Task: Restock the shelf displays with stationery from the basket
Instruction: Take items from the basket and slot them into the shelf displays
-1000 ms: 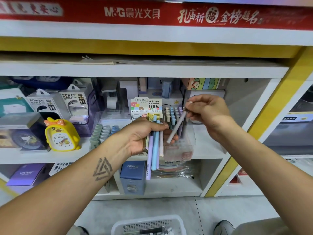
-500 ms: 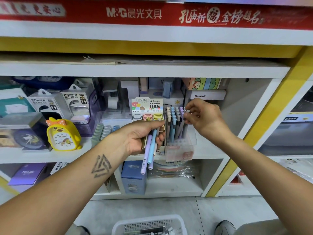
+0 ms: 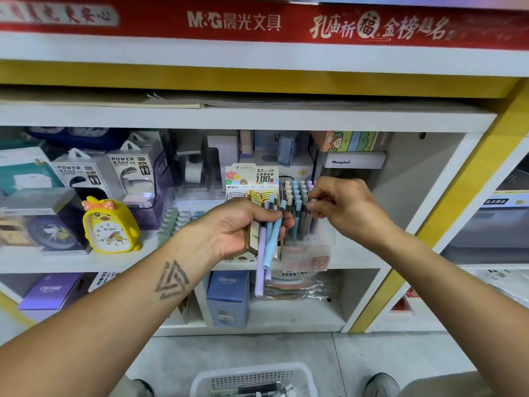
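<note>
My left hand (image 3: 243, 224) grips a small bunch of pens (image 3: 269, 247), blue and lilac, hanging point-down in front of the middle shelf. My right hand (image 3: 340, 207) pinches the top of a grey pen (image 3: 310, 217) standing at the right side of a clear pen display box (image 3: 309, 247) on that shelf. The box holds several upright pens in cream, blue and lilac. A white basket (image 3: 254, 379) with a few items sits on the floor below, at the bottom edge.
A lead-refill display card (image 3: 252, 179) stands behind my left hand. A yellow duck clock (image 3: 110, 224) and power bank boxes (image 3: 111, 173) fill the shelf's left. Blue and purple boxes (image 3: 227, 296) sit on the lower shelf. A yellow post (image 3: 446, 213) bounds the right side.
My right hand carried a grey pen from the bunch over to the display box and lowered it in among the others. The bunch in my left hand is smaller.
</note>
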Available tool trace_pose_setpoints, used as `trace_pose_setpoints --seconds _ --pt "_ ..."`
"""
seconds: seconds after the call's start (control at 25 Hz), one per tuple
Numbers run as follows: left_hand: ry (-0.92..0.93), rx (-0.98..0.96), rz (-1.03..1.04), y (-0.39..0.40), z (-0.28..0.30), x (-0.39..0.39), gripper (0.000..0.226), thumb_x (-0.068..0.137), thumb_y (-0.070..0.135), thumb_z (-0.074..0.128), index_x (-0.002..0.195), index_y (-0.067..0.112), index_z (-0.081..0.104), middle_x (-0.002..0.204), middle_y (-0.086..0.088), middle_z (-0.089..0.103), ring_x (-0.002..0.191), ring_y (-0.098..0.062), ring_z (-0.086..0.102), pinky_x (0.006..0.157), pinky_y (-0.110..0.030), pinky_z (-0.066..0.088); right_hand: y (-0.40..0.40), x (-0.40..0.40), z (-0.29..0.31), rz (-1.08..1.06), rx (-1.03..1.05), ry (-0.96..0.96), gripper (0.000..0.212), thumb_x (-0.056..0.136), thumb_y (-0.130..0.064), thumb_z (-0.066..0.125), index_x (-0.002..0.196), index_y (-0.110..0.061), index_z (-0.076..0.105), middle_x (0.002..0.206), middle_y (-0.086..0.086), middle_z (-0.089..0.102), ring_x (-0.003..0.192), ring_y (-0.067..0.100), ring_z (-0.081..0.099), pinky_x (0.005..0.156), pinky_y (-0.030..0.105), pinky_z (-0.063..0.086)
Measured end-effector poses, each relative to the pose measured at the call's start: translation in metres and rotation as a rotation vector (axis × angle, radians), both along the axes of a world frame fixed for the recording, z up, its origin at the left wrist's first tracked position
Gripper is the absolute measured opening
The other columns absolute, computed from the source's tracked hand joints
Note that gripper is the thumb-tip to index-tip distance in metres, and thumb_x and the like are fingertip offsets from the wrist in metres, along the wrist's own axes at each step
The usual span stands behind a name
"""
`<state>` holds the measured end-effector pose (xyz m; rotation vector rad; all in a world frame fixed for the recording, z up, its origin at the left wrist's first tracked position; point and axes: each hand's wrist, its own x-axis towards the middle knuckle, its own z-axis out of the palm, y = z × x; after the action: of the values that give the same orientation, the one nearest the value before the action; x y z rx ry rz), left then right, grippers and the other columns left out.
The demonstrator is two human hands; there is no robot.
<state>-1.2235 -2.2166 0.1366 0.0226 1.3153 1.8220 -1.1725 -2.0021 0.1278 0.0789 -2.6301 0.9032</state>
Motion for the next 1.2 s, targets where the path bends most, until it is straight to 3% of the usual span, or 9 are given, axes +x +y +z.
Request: trace_pose_setpoints --seconds 0.16,0.24,0.4,0.48,0.56,0.68,0.8,0.96,1.2 --pt "0.043 0.040 0.010 0.001 -0.002 0.000 0.018 0.081 -0.010 0.059 0.095 -0.011 0.070 0.095 -0.022 0.073 0.083 -0.028 0.074 0.063 -0.033 0.060 -0.003 -0.001 -0.002 0.012 0.262 0.016 0.011 0.092 -0.019 0.070 0.088 -0.013 0.078 0.083 0.003 0.071 0.078 0.021 0.065 0.076 0.042 0.054" --pt "0.082 0.053 -0.012 0.002 -0.001 0.001 0.017 0.076 -0.009 0.062 0.086 -0.007 0.075 0.095 -0.022 0.074 0.086 -0.030 0.074 0.064 -0.033 0.060 -0.009 -0.001 0.001 -0.020 0.242 0.051 0.018 0.095 -0.026 0.067 0.095 -0.013 0.078 0.090 0.005 0.068 0.082 0.019 0.061 0.078 0.038 0.051" --pt "0.166 0.064 -0.043 0.006 -0.002 0.006 0.022 0.083 -0.012 0.060 0.095 0.000 0.074 0.097 -0.025 0.072 0.089 -0.035 0.073 0.066 -0.035 0.060 -0.027 0.002 0.011 -0.050 -0.436 -0.180 0.022 0.088 -0.040 0.074 0.095 -0.019 0.076 0.075 0.002 0.071 0.057 0.005 0.056 0.050 0.022 0.045" --pt "0.168 0.079 -0.056 0.007 0.000 0.009 0.023 0.084 -0.013 0.059 0.097 -0.001 0.073 0.099 -0.028 0.071 0.091 -0.037 0.072 0.068 -0.037 0.060 -0.033 0.003 0.011 -0.010 -0.563 -0.275 0.019 0.085 -0.031 0.079 0.086 -0.012 0.076 0.064 0.003 0.067 0.049 0.008 0.053 0.042 0.021 0.037" --pt "0.164 0.068 -0.045 0.006 0.002 0.009 0.028 0.084 -0.013 0.059 0.109 -0.005 0.067 0.103 -0.031 0.069 0.092 -0.039 0.072 0.070 -0.041 0.060 -0.031 0.004 0.016 -0.008 -0.684 -0.260 0.014 0.086 -0.016 0.077 0.086 -0.003 0.075 0.064 0.008 0.066 0.051 0.015 0.053 0.043 0.022 0.039" --pt "0.146 -0.020 0.083 0.000 0.001 0.002 0.041 0.085 -0.015 0.058 0.125 -0.013 0.049 0.105 -0.036 0.067 0.093 -0.043 0.070 0.074 -0.049 0.060 -0.017 0.004 0.029 -0.084 -0.868 -0.052 0.005 0.090 -0.003 0.069 0.090 0.002 0.071 0.066 0.011 0.068 0.049 0.017 0.057 0.048 0.025 0.050" --pt "0.129 -0.012 0.153 -0.008 0.000 -0.004 0.029 0.087 -0.015 0.057 0.116 -0.016 0.053 0.093 -0.034 0.069 0.087 -0.043 0.071 0.065 -0.044 0.061 -0.008 0.002 0.032 -0.171 -0.700 0.135 0.003 0.091 -0.002 0.069 0.094 -0.001 0.069 0.069 0.013 0.070 0.049 0.018 0.060 0.052 0.027 0.056" --pt "0.105 -0.012 0.151 -0.011 -0.002 -0.006 0.018 0.087 -0.012 0.058 0.105 -0.014 0.058 0.088 -0.029 0.071 0.083 -0.038 0.073 0.062 -0.039 0.060 -0.017 0.004 0.012 -0.080 -0.251 0.074 0.010 0.091 -0.008 0.071 0.100 -0.013 0.070 0.083 0.006 0.072 0.066 0.016 0.071 0.073 0.036 0.062" --pt "0.124 -0.057 0.087 -0.013 -0.006 -0.005 0.022 0.091 -0.003 0.058 0.112 -0.004 0.064 0.101 -0.021 0.073 0.090 -0.034 0.073 0.068 -0.047 0.061 -0.017 0.003 -0.003 0.023 -0.037 0.074 0.020 0.090 -0.014 0.073 0.091 -0.025 0.056 0.075 -0.004 0.067 0.069 0.008 0.069 0.068 0.044 0.061"
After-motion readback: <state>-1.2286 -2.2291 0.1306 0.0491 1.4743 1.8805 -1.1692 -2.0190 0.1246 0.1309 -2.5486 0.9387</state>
